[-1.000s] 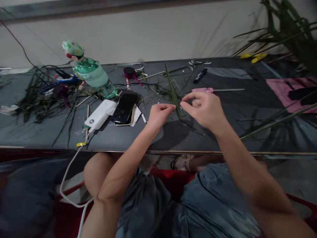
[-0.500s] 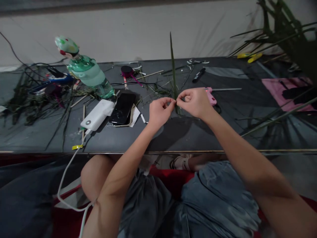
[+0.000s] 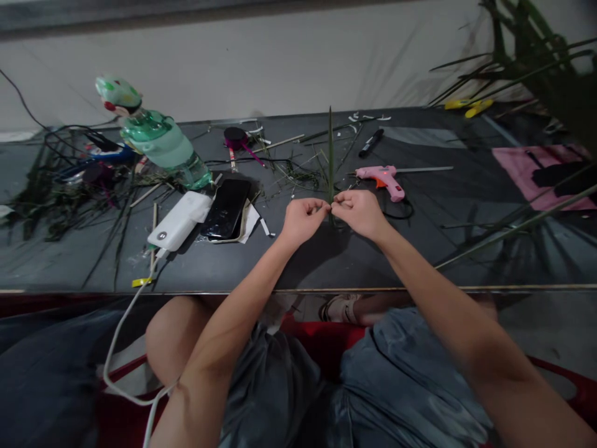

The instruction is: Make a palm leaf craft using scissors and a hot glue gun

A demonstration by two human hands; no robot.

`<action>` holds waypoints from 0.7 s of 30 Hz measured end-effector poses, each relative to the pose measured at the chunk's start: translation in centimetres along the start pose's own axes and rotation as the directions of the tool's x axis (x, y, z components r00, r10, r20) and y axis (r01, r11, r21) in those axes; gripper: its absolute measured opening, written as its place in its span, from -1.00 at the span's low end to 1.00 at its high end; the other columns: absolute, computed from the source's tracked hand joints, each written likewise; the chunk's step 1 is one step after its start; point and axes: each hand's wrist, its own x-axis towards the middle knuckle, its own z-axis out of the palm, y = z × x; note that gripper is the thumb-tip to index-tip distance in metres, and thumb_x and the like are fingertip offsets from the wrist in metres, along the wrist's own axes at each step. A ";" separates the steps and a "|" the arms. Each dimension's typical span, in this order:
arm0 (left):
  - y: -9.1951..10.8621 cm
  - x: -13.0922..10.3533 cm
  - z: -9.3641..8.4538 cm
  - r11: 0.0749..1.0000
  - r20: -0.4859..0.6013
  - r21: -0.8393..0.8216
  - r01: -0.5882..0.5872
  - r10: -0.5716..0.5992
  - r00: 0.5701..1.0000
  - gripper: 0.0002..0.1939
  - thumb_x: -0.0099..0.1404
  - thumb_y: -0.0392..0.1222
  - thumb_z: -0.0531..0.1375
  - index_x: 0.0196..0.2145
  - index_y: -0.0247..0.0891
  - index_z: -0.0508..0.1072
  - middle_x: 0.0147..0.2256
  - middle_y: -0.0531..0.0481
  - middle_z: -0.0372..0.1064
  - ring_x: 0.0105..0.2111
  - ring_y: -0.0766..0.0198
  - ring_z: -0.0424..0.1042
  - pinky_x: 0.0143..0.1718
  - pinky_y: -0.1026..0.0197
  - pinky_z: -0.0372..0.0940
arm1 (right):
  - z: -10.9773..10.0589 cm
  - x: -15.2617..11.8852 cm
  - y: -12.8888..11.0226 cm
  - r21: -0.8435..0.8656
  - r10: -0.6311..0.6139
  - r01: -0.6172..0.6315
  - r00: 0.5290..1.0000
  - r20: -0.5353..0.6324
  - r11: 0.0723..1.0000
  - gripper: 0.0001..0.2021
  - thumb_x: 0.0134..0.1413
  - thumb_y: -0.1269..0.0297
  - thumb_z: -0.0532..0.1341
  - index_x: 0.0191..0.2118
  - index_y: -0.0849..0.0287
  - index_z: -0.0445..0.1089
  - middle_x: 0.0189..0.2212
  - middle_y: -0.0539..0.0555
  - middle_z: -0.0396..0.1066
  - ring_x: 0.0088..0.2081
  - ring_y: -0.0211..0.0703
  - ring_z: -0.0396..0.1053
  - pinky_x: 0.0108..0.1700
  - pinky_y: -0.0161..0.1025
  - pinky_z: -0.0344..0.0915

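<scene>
The left hand [image 3: 305,221] and right hand [image 3: 361,214] pinch a green leaf [image 3: 331,155] behind the worktop [image 3: 354,267]'s front edge; uneven tugging could split it.

I saw right hand [image 3: 360,213] join left hand [image 3: 304,219] at leaf [image 3: 331,155]; leaf went upright, pink glue gun [image 3: 388,174] came unblocked.

On the table [image 3: 242,267], the power bank [image 3: 180,223] lies left of the leaf [image 3: 331,155] – the glue gun [image 3: 384,172] right

A narrow green leaf [image 3: 331,158] is held near the frame's centre, its pointed tip directed toward the top.
</scene>
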 end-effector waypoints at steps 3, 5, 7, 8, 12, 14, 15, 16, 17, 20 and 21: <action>-0.6 0.1 0.1 1.000 0.007 -0.017 0.014 -0.014 1.000 -0.78 0.13 -0.13 0.19 -0.46 -0.35 0.55 -0.68 0.18 -0.03 -0.62 0.44 -0.10 -0.56 0.29 -0.18 | 0.3 0.0 -0.4 -0.004 0.010 -0.010 1.000 -0.004 1.000 -0.84 -0.13 0.26 0.17 -0.51 0.28 0.35 -0.77 -0.14 0.01 -0.62 -0.42 -0.09 -0.48 -0.32 -0.14; -0.8 0.1 0.1 1.000 0.004 -0.025 0.003 -0.003 1.000 -0.77 0.12 -0.12 0.19 -0.46 -0.35 0.55 -0.68 0.19 -0.04 -0.63 0.45 -0.11 -0.56 0.29 -0.19 | 0.4 -0.1 -0.8 -0.007 0.014 -0.014 1.000 -0.013 1.000 -0.86 -0.15 0.28 0.18 -0.54 0.26 0.32 -0.77 -0.14 0.01 -0.62 -0.42 -0.09 -0.48 -0.32 -0.13; -1.0 0.1 0.1 0.999 0.000 -0.032 -0.007 0.006 1.000 -0.77 0.12 -0.13 0.18 -0.47 -0.34 0.55 -0.69 0.19 -0.06 -0.63 0.45 -0.12 -0.56 0.29 -0.20 | 0.7 -0.1 -1.2 -0.019 0.033 -0.033 0.999 -0.022 0.999 -0.87 -0.16 0.29 0.17 -0.56 0.25 0.30 -0.77 -0.14 0.03 -0.62 -0.41 -0.08 -0.47 -0.32 -0.13; -1.1 0.0 0.1 0.999 -0.001 -0.033 -0.006 0.006 1.000 -0.77 0.12 -0.13 0.17 -0.47 -0.34 0.55 -0.69 0.19 -0.07 -0.63 0.45 -0.12 -0.55 0.29 -0.20 | 0.8 -0.1 -1.3 -0.032 0.042 -0.043 0.999 -0.026 0.999 -0.87 -0.16 0.29 0.17 -0.58 0.24 0.29 -0.77 -0.13 0.03 -0.62 -0.41 -0.07 -0.47 -0.31 -0.13; -1.1 -0.4 -0.1 1.000 -0.007 -0.019 0.011 -0.011 1.000 -0.77 0.12 -0.15 0.15 -0.50 -0.34 0.53 -0.70 0.20 -0.07 -0.63 0.45 -0.12 -0.55 0.29 -0.19 | 1.4 -0.2 -1.7 -0.093 0.033 -0.038 0.998 -0.053 0.995 -0.87 -0.17 0.31 0.15 -0.61 0.23 0.26 -0.77 -0.12 0.06 -0.61 -0.40 -0.04 -0.45 -0.31 -0.10; -0.8 -0.6 -0.2 1.000 0.000 -0.019 0.014 -0.014 1.000 -0.77 0.12 -0.14 0.15 -0.51 -0.35 0.52 -0.70 0.20 -0.08 -0.63 0.45 -0.13 -0.55 0.30 -0.18 | 1.6 -0.4 -1.7 -0.111 0.025 -0.034 0.996 -0.083 0.993 -0.87 -0.18 0.31 0.16 -0.61 0.22 0.26 -0.76 -0.11 0.07 -0.61 -0.39 -0.04 -0.45 -0.31 -0.09; -0.6 -0.8 -0.2 1.000 0.002 -0.019 0.013 -0.013 1.000 -0.77 0.12 -0.14 0.15 -0.51 -0.35 0.52 -0.70 0.20 -0.09 -0.63 0.45 -0.13 -0.55 0.30 -0.18 | 1.7 -0.5 -1.7 -0.120 0.021 -0.033 0.994 -0.105 0.992 -0.87 -0.19 0.31 0.16 -0.62 0.22 0.26 -0.76 -0.11 0.08 -0.61 -0.39 -0.04 -0.45 -0.31 -0.09; -0.4 -0.9 -0.2 1.000 0.002 -0.015 0.011 -0.011 1.000 -0.77 0.12 -0.14 0.16 -0.51 -0.35 0.52 -0.70 0.21 -0.09 -0.63 0.45 -0.13 -0.55 0.30 -0.18 | 1.8 -0.7 -1.7 -0.129 0.017 -0.034 0.992 -0.128 0.991 -0.86 -0.19 0.31 0.17 -0.62 0.21 0.25 -0.75 -0.10 0.08 -0.61 -0.39 -0.04 -0.46 -0.31 -0.09; -0.2 -1.0 -0.2 1.000 -0.002 -0.006 0.007 -0.007 1.000 -0.78 0.11 -0.14 0.16 -0.50 -0.35 0.52 -0.71 0.21 -0.09 -0.63 0.45 -0.13 -0.55 0.29 -0.18 | 1.8 -0.8 -1.7 -0.138 0.015 -0.036 0.989 -0.149 0.990 -0.85 -0.19 0.31 0.17 -0.63 0.21 0.24 -0.75 -0.10 0.07 -0.61 -0.39 -0.04 -0.46 -0.31 -0.10; 0.1 -1.1 -0.1 1.000 -0.028 0.029 -0.003 0.003 1.000 -0.80 0.09 -0.17 0.18 -0.51 -0.35 0.53 -0.71 0.21 -0.08 -0.63 0.45 -0.12 -0.55 0.29 -0.17 | 1.8 -1.2 -1.6 -0.158 0.012 -0.040 0.984 -0.178 0.987 -0.80 -0.19 0.31 0.18 -0.67 0.20 0.18 -0.76 -0.10 0.04 -0.61 -0.39 -0.06 -0.47 -0.31 -0.11; 0.2 -1.2 -0.1 1.000 -0.030 0.030 -0.005 0.006 1.000 -0.80 0.09 -0.17 0.18 -0.51 -0.35 0.53 -0.71 0.22 -0.08 -0.63 0.45 -0.11 -0.55 0.29 -0.17 | 1.8 -1.2 -1.6 -0.156 0.011 -0.039 0.984 -0.176 0.987 -0.79 -0.18 0.31 0.18 -0.68 0.19 0.16 -0.76 -0.10 0.04 -0.61 -0.39 -0.06 -0.47 -0.30 -0.12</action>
